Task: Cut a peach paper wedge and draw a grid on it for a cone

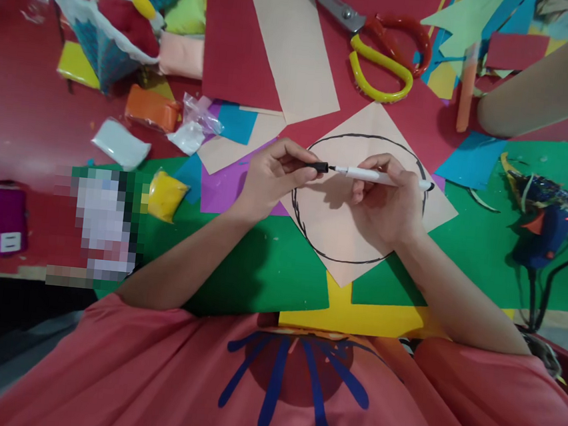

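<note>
Between finger and thumb my left hand [273, 175] pinches a black marker cap [320, 167]. My right hand [393, 200] is closed around a white marker [368, 175], its dark tip pointing left at the cap's mouth. Tip and cap are very close; whether they touch I cannot tell. Beneath both hands lies a peach paper square [347, 229], turned cornerwise, with a large black oval drawn on it. My right hand covers part of the oval's right side.
Scissors [386, 59] with red and yellow handles lie beyond the paper. A blue glue gun [554, 229] with a red light and cord is at right. Packs of coloured clay [153, 108] and paper cones [110, 39] sit at left. A beige cylinder [537, 90] leans in from upper right.
</note>
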`<state>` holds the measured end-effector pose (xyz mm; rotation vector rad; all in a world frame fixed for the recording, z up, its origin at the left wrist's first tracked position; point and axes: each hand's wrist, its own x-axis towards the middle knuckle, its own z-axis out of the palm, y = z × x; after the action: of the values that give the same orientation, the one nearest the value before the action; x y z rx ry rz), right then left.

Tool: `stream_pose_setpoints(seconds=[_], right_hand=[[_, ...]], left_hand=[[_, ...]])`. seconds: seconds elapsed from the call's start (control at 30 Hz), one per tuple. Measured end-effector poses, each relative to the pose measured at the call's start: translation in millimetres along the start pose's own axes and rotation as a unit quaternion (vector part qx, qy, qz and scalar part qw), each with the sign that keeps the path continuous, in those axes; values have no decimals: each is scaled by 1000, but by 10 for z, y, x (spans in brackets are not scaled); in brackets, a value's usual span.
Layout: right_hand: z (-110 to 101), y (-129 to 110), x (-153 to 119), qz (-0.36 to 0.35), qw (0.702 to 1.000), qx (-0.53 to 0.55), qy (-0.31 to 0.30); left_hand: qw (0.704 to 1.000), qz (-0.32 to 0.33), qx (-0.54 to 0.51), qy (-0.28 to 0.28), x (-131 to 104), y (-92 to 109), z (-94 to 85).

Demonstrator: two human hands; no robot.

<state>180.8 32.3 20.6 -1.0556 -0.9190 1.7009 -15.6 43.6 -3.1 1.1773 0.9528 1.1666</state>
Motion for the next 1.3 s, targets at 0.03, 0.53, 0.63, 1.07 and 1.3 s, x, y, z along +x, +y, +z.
stream_pose_setpoints(seconds=[0.03, 0.53, 0.63, 1.07, 1.3], right_hand=[[3, 6, -8, 0, 1000, 3, 0], [82, 66, -163, 72, 977, 132, -154], [87, 80, -155, 70, 972, 142, -172], [119, 143, -170, 52, 965, 139, -216], [142, 135, -175, 55, 968, 143, -198]], left_hand=[[1000, 8, 9, -4, -4, 4, 8], [940, 193, 263, -99, -239, 12, 46], [946, 192, 245, -90, -268, -19, 38], [964, 164, 155, -143, -333, -34, 43], [976, 84, 142, -139, -361, -53, 24]])
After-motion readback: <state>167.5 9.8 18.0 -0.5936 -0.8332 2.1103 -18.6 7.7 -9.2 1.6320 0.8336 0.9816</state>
